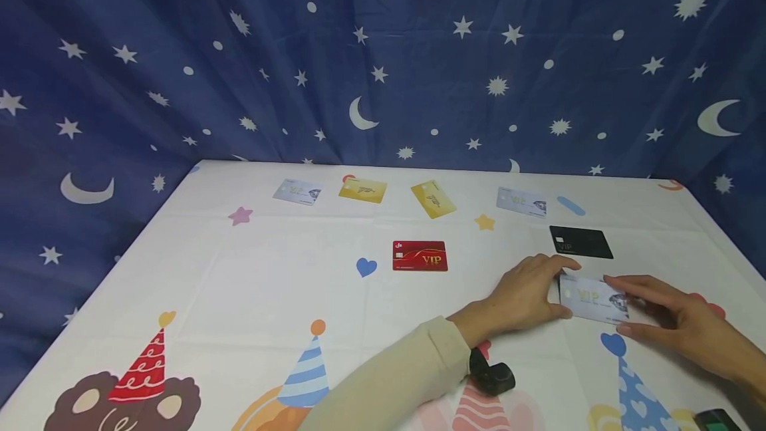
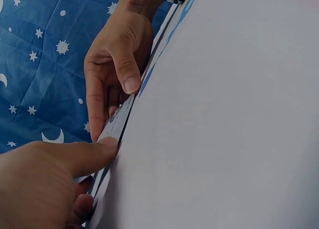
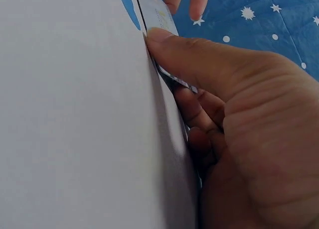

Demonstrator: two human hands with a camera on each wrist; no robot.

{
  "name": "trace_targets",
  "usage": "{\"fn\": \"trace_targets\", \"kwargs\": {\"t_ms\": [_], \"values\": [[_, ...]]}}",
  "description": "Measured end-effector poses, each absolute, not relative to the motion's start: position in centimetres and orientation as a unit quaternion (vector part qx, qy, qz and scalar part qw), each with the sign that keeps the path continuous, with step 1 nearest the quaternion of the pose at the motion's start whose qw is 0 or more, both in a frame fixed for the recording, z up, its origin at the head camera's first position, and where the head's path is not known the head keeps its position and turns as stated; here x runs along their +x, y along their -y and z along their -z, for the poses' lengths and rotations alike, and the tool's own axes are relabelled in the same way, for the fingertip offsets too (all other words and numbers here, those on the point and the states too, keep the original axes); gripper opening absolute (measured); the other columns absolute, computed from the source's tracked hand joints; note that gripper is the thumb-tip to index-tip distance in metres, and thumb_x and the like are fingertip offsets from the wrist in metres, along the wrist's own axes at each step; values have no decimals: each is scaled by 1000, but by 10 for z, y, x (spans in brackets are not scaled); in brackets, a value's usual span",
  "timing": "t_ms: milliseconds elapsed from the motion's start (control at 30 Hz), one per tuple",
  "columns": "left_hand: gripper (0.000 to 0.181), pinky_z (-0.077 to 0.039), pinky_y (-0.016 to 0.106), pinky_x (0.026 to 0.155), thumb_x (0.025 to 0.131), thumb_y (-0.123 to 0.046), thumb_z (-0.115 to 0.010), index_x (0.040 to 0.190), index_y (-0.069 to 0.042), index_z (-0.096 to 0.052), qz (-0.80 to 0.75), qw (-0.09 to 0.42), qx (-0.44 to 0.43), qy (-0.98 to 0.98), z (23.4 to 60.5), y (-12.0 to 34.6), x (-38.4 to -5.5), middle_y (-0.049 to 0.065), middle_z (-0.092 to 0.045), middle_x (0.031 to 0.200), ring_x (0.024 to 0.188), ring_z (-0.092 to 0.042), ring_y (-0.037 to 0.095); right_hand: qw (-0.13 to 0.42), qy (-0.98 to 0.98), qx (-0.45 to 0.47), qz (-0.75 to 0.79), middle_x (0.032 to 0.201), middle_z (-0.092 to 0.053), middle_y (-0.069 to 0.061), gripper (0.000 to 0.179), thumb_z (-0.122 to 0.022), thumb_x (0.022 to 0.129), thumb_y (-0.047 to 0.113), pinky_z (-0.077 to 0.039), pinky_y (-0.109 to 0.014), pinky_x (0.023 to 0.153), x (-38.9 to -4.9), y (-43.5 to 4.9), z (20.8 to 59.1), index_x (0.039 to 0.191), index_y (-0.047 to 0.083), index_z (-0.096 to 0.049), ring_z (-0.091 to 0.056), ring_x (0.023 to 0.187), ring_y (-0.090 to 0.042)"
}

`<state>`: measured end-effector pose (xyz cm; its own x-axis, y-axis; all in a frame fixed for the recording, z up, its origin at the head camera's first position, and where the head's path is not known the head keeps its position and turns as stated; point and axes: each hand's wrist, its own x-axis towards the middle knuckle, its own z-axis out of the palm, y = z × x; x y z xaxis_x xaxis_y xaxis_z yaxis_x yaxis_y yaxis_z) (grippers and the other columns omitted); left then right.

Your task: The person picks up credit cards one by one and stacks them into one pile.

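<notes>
Card (image 1: 589, 299) — silver-grey, gold VIP lettering, dark print rightward | left fingers (image 1: 555, 263), right fingers (image 1: 646, 286) — pinching opposite ends

The person's left forearm (image 1: 371, 388) is slanting forward and rightward inside a pale sleeve (image 1: 419, 358), and the bare left wrist (image 1: 469, 323) is showing past the cuff (image 1: 451, 339). The left hand (image 1: 522, 294) is holding its back upward, its index finger (image 1: 562, 263) and thumb (image 1: 559, 312) parting wide, tips pointing right. From where I'm standing, the right hand (image 1: 688, 324) is facing it from the opposite side, fingertips pointing left, near the left fingertips but apart from them. The right index finger (image 1: 643, 286) is stretching out almost straight, and the right thumb (image 1: 649, 333) is sitting lower, closer to the body. Both hands are pinching: the thumbs are pressing from one side, other fingers bending behind them.
</notes>
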<state>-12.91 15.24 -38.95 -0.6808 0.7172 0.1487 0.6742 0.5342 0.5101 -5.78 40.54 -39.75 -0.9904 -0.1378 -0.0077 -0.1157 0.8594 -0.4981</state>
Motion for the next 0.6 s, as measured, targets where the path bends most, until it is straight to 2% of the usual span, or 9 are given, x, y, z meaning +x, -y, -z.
{"fn": "trace_targets", "kwargs": {"t_ms": [133,233,333,433,467,533,600], "values": [[62,-28,9,91,83,-33,-75,137,-26,-47,-284,39,404,-868,390,-152,-130,-14,-55,121,108,-45,-5,15,-968,-64,243,132,-45,-21,77,-84,69,37,-27,1,75,-57,-404,397,138,22,-53,-48,105,-47],[60,-27,9,94,85,-33,-74,138,-25,-46,-290,39,409,-864,391,-152,-131,-14,-54,124,112,-44,-5,10,-970,-65,234,130,-46,-20,77,-85,68,34,-33,-2,73,-57,-403,397,137,20,-54,-49,102,-45],[63,-26,9,94,84,-34,-75,138,-25,-46,-290,40,412,-863,390,-152,-131,-14,-54,125,112,-43,-5,12,-972,-60,226,129,-46,-22,77,-86,68,31,-50,-22,79,-56,-402,398,137,16,-55,-49,101,-47],[67,-26,9,94,81,-37,-77,139,-26,-45,-287,42,413,-863,389,-152,-131,-15,-53,125,112,-43,-5,17,-973,-57,222,129,-46,-25,75,-85,69,29,-49,-48,80,-56,-401,397,136,13,-55,-48,102,-49],[68,-26,9,94,80,-37,-77,139,-26,-45,-286,42,413,-864,389,-152,-131,-15,-53,124,111,-43,-5,19,-973,-58,223,130,-46,-25,74,-85,70,29,-49,-48,81,-57,-401,397,136,13,-55,-48,103,-49],[68,-27,9,94,80,-37,-78,139,-26,-45,-287,42,412,-864,389,-151,-131,-15,-53,123,110,-43,-6,20,-972,-61,226,130,-46,-24,73,-84,71,29,-52,-32,81,-57,-401,396,136,13,-55,-48,104,-49],[67,-27,10,94,81,-37,-77,139,-25,-45,-291,41,410,-864,389,-151,-131,-14,-52,125,111,-43,-6,17,-971,-69,230,129,-46,-23,72,-84,72,28,-46,-15,77,-57,-402,396,136,14,-55,-47,104,-49]]}}
